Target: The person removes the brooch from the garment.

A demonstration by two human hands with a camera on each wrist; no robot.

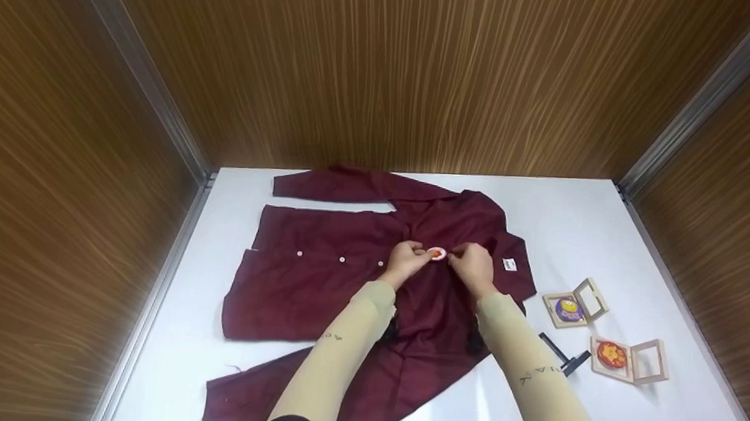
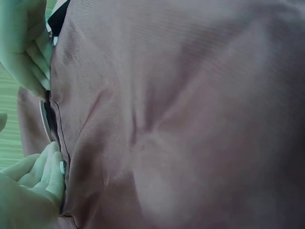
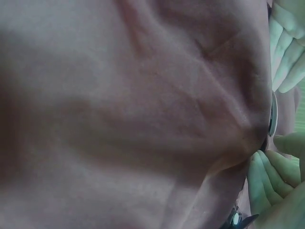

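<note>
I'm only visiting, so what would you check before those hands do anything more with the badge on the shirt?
1. Left hand on the white-rimmed badge: ok, holding its edge.
2. Right hand on the shirt: ok, pinching cloth beside the badge.
3. Badge fastened: cannot tell; its back is hidden.
4. Cloth smooth around the hands: not ok; it is wrinkled there.
5. Purple badge and orange badge out of the way: ok; each lies in an open wooden box off the shirt.
</note>
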